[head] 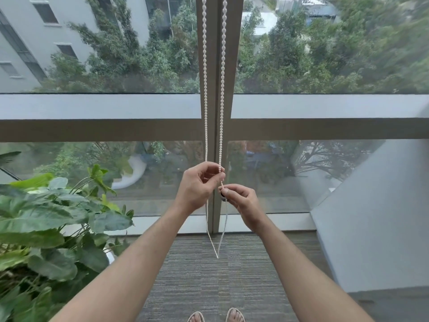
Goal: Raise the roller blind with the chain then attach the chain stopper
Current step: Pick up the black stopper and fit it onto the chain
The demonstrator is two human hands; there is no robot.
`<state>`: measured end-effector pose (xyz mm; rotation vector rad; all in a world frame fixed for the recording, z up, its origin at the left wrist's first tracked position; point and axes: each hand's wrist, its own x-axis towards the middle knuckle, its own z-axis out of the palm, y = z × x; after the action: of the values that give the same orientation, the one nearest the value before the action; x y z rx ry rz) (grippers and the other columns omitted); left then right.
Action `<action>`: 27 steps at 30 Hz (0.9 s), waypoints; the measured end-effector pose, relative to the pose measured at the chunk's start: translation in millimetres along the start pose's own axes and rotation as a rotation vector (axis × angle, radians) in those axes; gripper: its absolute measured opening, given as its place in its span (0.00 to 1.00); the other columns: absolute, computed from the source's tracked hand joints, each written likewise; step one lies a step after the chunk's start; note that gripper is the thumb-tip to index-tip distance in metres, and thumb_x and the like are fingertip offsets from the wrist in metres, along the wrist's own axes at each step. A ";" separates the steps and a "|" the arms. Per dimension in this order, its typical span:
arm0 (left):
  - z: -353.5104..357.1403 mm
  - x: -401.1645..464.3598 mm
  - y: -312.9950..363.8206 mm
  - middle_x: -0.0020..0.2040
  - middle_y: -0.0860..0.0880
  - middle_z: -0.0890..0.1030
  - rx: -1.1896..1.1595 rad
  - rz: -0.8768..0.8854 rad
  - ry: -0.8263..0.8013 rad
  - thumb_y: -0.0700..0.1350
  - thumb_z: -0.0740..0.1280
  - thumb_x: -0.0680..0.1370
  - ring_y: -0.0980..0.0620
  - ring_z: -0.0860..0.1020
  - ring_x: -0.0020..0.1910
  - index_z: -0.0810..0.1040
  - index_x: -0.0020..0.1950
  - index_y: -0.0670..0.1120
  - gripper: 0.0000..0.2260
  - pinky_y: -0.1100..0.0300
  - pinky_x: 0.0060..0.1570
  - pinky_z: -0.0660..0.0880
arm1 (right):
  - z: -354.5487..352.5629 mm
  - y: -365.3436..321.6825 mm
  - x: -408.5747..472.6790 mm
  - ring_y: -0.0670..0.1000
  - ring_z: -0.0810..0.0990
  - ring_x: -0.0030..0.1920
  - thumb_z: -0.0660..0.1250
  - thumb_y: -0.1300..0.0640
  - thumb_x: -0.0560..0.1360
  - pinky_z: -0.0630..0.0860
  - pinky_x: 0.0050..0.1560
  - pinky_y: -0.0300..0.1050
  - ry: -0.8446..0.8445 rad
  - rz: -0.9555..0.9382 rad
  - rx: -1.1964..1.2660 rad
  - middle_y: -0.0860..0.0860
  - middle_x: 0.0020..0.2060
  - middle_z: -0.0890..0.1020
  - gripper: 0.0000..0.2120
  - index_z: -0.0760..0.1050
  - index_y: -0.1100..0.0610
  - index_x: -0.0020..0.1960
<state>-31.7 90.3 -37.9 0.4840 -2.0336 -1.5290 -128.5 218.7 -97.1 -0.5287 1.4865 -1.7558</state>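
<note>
A white bead chain (205,89) hangs as two strands in front of the window's middle post and loops just above the carpet. My left hand (197,184) pinches the right strand between thumb and fingers, with the left strand running behind the hand. Just below it, my right hand (241,201) is closed on the same strand and on a small dark chain stopper (223,195), mostly hidden by the fingers. The roller blind itself is out of view above.
A large leafy pot plant (51,224) fills the lower left. A grey slanted wall (371,217) closes in on the right. Grey carpet (209,287) lies underfoot, with my sandalled feet at the bottom edge.
</note>
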 end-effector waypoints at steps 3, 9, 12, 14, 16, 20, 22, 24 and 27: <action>3.9 -6.7 -17.9 0.40 0.46 0.85 0.018 -0.047 0.023 0.37 0.74 0.74 0.53 0.82 0.39 0.83 0.46 0.46 0.05 0.58 0.44 0.79 | -4.9 17.1 0.7 0.47 0.80 0.42 0.74 0.59 0.73 0.75 0.52 0.42 0.016 0.016 -0.035 0.49 0.38 0.84 0.09 0.84 0.63 0.50; 16.2 -15.8 -45.3 0.41 0.47 0.85 0.081 -0.087 0.062 0.36 0.74 0.74 0.56 0.82 0.40 0.83 0.46 0.44 0.04 0.64 0.45 0.78 | -16.0 57.3 7.9 0.44 0.82 0.43 0.73 0.63 0.75 0.77 0.52 0.39 0.042 0.068 -0.120 0.51 0.41 0.85 0.05 0.84 0.64 0.50; 23.2 -16.5 -60.6 0.41 0.48 0.85 0.113 -0.100 0.061 0.37 0.73 0.74 0.59 0.80 0.38 0.83 0.47 0.42 0.03 0.66 0.44 0.77 | -21.5 81.7 10.7 0.42 0.82 0.42 0.72 0.63 0.75 0.77 0.51 0.37 0.074 0.103 -0.111 0.50 0.40 0.85 0.03 0.84 0.61 0.48; 27.7 -17.2 -72.2 0.41 0.47 0.85 0.128 -0.112 0.056 0.37 0.73 0.74 0.58 0.80 0.38 0.83 0.47 0.42 0.03 0.65 0.44 0.78 | -24.4 96.5 12.6 0.40 0.81 0.40 0.72 0.63 0.75 0.76 0.49 0.35 0.091 0.110 -0.114 0.48 0.38 0.85 0.02 0.84 0.59 0.47; 33.3 -18.5 -84.9 0.40 0.47 0.84 0.136 -0.131 0.052 0.37 0.73 0.75 0.58 0.79 0.38 0.83 0.47 0.42 0.03 0.63 0.43 0.77 | -28.9 113.3 15.3 0.40 0.82 0.41 0.73 0.61 0.75 0.77 0.49 0.36 0.105 0.117 -0.137 0.48 0.39 0.85 0.03 0.84 0.59 0.48; 42.2 -22.1 -116.7 0.38 0.51 0.83 0.160 -0.153 0.030 0.38 0.73 0.75 0.62 0.77 0.35 0.83 0.46 0.43 0.02 0.68 0.41 0.74 | -40.4 150.5 22.7 0.43 0.83 0.44 0.75 0.58 0.74 0.78 0.52 0.40 0.127 0.130 -0.174 0.49 0.41 0.86 0.02 0.85 0.55 0.46; 45.7 -24.3 -134.8 0.38 0.54 0.82 0.167 -0.165 0.021 0.39 0.73 0.75 0.63 0.76 0.35 0.83 0.46 0.45 0.01 0.69 0.41 0.73 | -47.6 171.8 27.1 0.44 0.83 0.44 0.75 0.57 0.74 0.79 0.51 0.42 0.138 0.152 -0.190 0.50 0.41 0.86 0.02 0.85 0.54 0.46; 48.1 -27.1 -155.3 0.38 0.55 0.82 0.165 -0.172 0.012 0.41 0.73 0.75 0.61 0.78 0.36 0.82 0.45 0.49 0.04 0.67 0.42 0.74 | -55.4 196.4 30.4 0.47 0.83 0.44 0.76 0.57 0.73 0.79 0.53 0.46 0.153 0.162 -0.219 0.53 0.43 0.86 0.03 0.85 0.54 0.47; 49.7 -32.8 -187.2 0.39 0.52 0.83 0.151 -0.194 0.010 0.42 0.73 0.76 0.50 0.81 0.40 0.82 0.43 0.54 0.06 0.55 0.45 0.79 | -68.2 235.5 35.7 0.51 0.82 0.48 0.76 0.55 0.72 0.79 0.54 0.45 0.171 0.170 -0.327 0.54 0.47 0.85 0.06 0.84 0.53 0.48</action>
<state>-43.5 92.9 -234.0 0.7660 -2.1566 -1.4833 -133.9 227.7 -344.7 -0.4074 1.8970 -1.4641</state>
